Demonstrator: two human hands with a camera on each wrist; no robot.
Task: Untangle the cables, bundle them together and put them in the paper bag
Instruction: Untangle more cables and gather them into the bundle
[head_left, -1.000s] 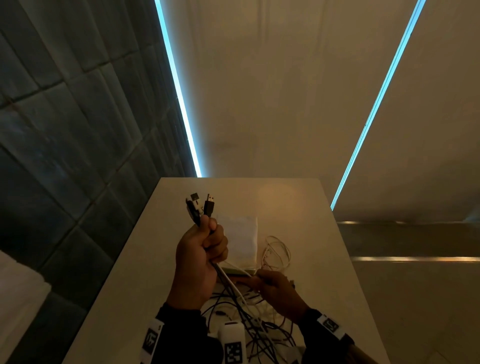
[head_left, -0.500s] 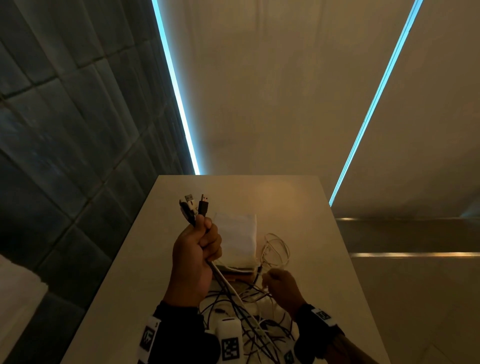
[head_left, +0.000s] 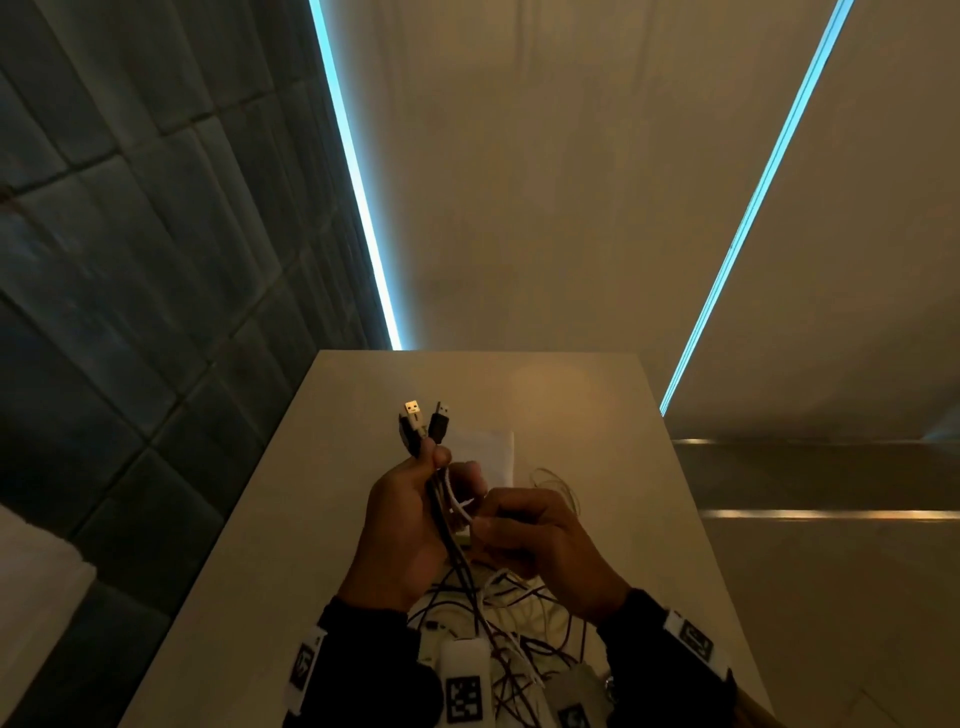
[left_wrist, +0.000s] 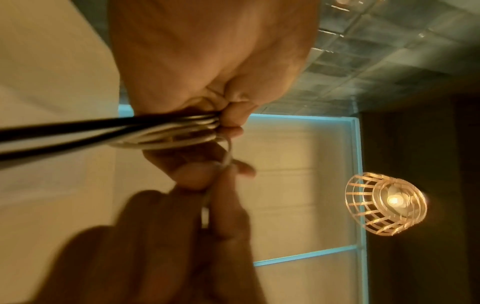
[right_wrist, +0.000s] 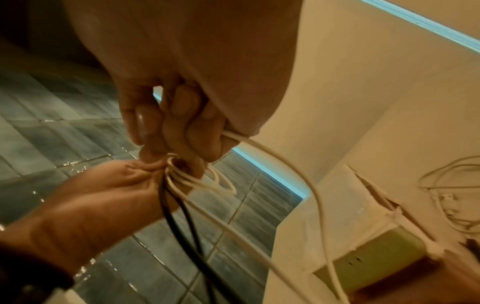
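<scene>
Looking down, I saw my left hand (head_left: 402, 525) gripping the gathered cables (head_left: 423, 431) above the counter (head_left: 597, 410), while my right hand (head_left: 540, 540) pinched a white cable (head_left: 457, 501) (bundling step, I think). Next it needed feeding in; the paper bag (head_left: 485, 452) lay behind.

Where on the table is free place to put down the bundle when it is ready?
Bare table lies beyond the white paper bag, up to the far edge, and along the left edge beside the left hand. A narrower strip runs along the right edge past the thin white cable loop. Crowded: the near middle under both hands, where the loose cables lie tangled.
</scene>
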